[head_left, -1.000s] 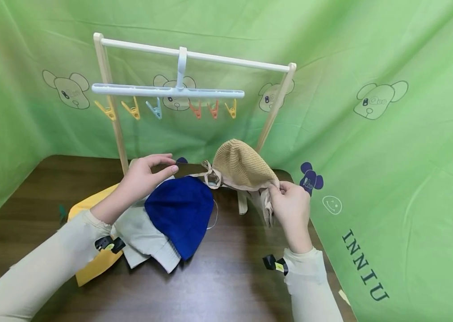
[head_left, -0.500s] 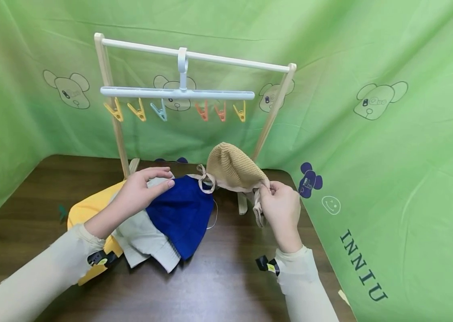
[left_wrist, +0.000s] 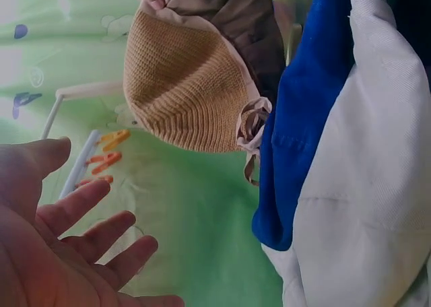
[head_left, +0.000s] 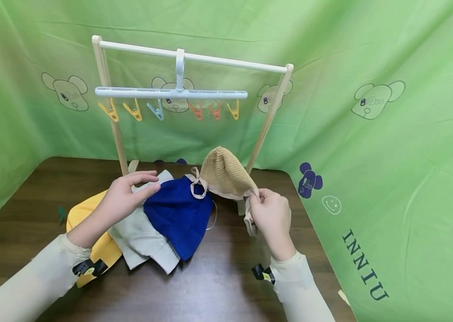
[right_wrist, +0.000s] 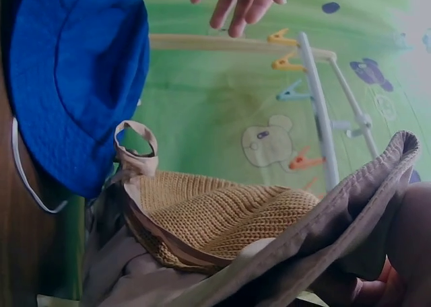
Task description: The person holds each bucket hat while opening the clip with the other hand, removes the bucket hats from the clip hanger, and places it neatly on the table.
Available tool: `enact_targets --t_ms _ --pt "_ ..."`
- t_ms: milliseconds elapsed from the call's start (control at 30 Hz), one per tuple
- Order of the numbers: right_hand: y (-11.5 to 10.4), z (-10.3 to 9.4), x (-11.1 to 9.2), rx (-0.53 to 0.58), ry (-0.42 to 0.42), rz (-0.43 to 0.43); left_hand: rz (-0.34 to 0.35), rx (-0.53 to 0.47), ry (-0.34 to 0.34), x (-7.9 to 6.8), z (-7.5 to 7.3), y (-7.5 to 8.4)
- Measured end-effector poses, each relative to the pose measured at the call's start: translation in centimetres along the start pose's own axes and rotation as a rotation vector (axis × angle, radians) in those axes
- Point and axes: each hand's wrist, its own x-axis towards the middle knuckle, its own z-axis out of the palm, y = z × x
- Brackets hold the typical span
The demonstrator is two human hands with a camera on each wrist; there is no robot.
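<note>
My right hand pinches the edge of a tan woven hat with a pale ribbon bow on its left side. The hat hangs tilted above the table, its bow overlapping a blue bucket hat. In the right wrist view the hat's greyish-beige brim spreads across the front. My left hand hovers over the left edge of the blue hat, thumb and fingers apart, holding nothing. Under the blue hat lies a pale grey garment, and a yellow cloth item pokes out beneath that.
Behind the clothes stands a wooden rack with a white bar. A light blue hanger with several coloured clips hangs from it. Green printed cloth surrounds the brown table.
My right hand has carried the tan hat left and slightly down, bringing its bow over the blue hat. My left hand has drawn back left and down. The hanger swings slightly.
</note>
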Motion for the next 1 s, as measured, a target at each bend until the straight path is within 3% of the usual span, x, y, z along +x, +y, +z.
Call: enact_targets --t_ms 467,1000 --pt "0.1 1.3 -2.0 -0.035 -0.027 -0.156 0.0 -0.021 0.022 -1.3 -1.0 -0.5" --pt "0.0 4.0 -4.4 -0.143 -0.063 -0.505 -0.024 0.002 0.055 -2.1 -2.0 -0.8"
